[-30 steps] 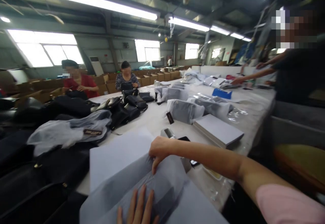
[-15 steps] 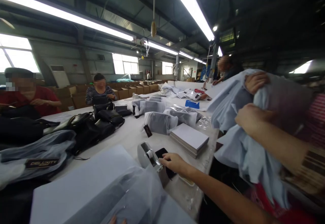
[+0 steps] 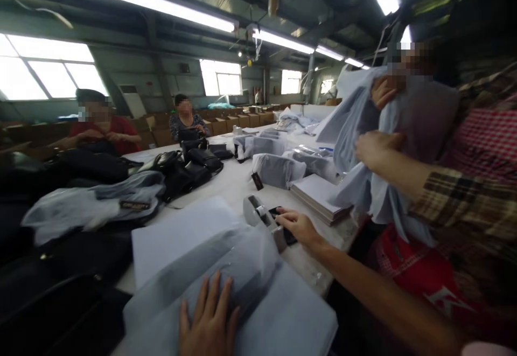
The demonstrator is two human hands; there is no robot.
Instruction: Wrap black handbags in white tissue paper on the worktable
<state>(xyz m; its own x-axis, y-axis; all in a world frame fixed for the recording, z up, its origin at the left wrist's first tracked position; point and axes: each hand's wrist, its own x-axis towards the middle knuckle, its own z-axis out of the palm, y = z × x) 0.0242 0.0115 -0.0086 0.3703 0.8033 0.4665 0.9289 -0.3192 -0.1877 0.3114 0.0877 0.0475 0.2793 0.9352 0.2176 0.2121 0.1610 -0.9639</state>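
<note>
My left hand (image 3: 209,313) lies with spread fingers on a bundle wrapped in thin whitish material (image 3: 242,253), at the bottom centre. White sheets (image 3: 177,232) lie under and beside the bundle. My right hand (image 3: 297,227) is at the grey tape dispenser (image 3: 262,218), its fingers near the cutting end and bent close together. Whether tape is between those fingers is too small to tell. A black object (image 3: 287,233) lies just beyond the dispenser, partly behind my right hand.
Black bags (image 3: 177,175) crowd the left. Wrapped bundles (image 3: 278,170) and a stack of white boards (image 3: 319,197) stand behind the dispenser. At right, a person's hands (image 3: 377,148) hold pale sheets (image 3: 351,124). Two people sit across the table (image 3: 230,175).
The view has shifted, and more of my left hand now shows on the bundle. My right hand remains at the dispenser. The other person's pale sheets now hang over the board stack's edge.
</note>
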